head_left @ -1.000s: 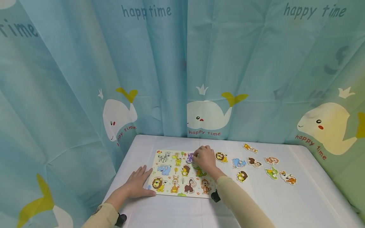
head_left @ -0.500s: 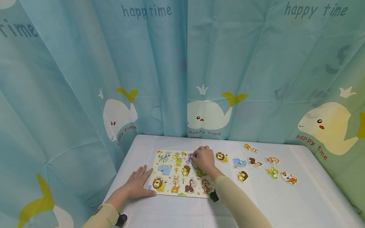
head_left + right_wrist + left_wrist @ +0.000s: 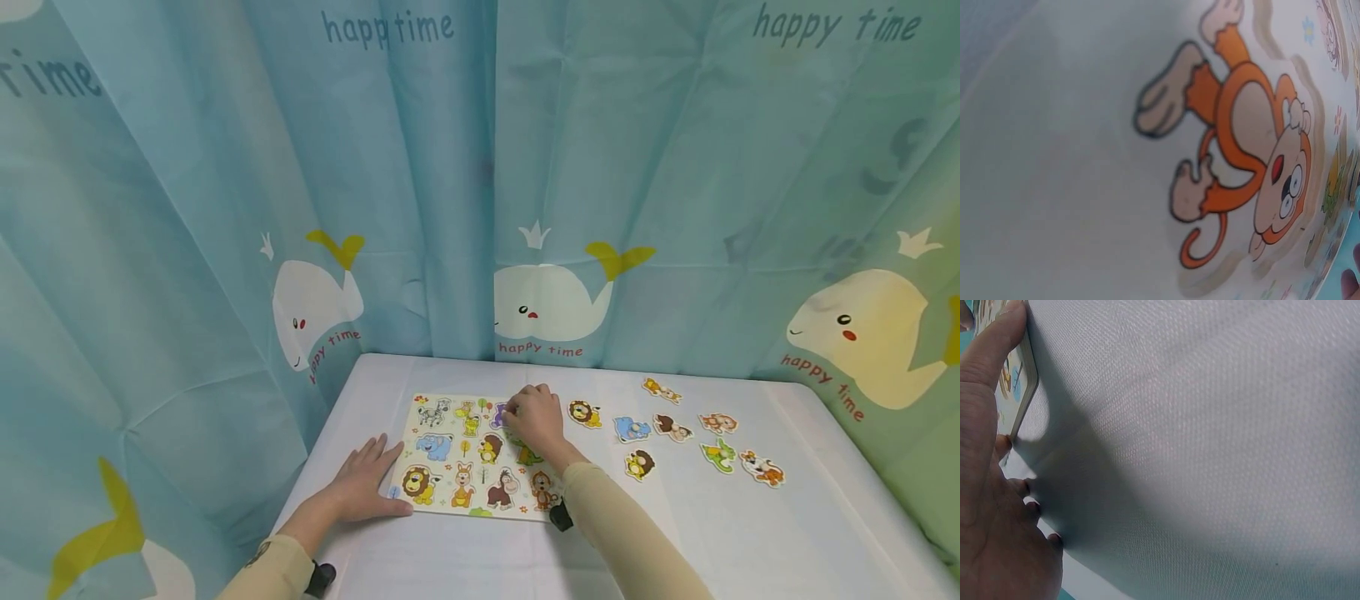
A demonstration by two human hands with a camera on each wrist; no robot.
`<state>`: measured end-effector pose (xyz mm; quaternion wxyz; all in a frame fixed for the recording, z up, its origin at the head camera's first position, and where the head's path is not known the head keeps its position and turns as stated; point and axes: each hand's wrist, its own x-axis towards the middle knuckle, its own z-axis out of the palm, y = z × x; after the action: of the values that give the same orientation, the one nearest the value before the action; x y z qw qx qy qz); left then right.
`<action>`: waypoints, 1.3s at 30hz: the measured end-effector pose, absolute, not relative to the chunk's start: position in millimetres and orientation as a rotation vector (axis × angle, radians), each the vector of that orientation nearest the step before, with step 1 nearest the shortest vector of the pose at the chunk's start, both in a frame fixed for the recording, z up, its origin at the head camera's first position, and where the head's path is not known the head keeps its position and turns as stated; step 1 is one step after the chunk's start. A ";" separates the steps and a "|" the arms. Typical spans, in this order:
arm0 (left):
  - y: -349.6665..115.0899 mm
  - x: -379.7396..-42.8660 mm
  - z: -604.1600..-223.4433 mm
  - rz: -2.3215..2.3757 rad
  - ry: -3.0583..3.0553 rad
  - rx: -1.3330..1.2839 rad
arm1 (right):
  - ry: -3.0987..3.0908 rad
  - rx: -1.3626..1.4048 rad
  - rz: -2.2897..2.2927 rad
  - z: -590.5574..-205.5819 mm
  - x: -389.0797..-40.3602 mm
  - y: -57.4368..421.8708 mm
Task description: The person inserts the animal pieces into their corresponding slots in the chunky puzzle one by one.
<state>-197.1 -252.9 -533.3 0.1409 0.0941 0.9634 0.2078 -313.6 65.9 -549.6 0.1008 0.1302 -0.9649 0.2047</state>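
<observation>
A pale wooden animal puzzle board [image 3: 480, 498] lies flat on the white table. At its left side rests my left hand [image 3: 363, 483], fingers spread and straight, with the thumb on the lower left corner. The left wrist view shows that thumb on the board's edge. Over the upper right part of the board, my right hand [image 3: 536, 417] has curled fingers pinching a purple animal puzzle piece [image 3: 498, 415]; the hand covers part of it. A monkey picture [image 3: 1250, 119] fills the right wrist view, with my fingertips at the lower right edge.
Right of the board lie several loose puzzle pieces, among them a lion [image 3: 584, 413], a blue elephant-like piece [image 3: 632, 428], a hedgehog [image 3: 640, 464] and a green one [image 3: 719, 455]. A light blue curtain [image 3: 420, 167] hangs behind the table [image 3: 720, 542].
</observation>
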 end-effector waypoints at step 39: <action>-254.2 -197.9 -536.7 0.603 2.780 0.275 | -2.875 0.353 0.585 -551.1 -316.5 63.1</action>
<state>-197.9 -254.2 -536.7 0.1413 0.0951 0.9630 0.2089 -316.5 63.1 -551.1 0.0931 0.1191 -0.9687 0.1970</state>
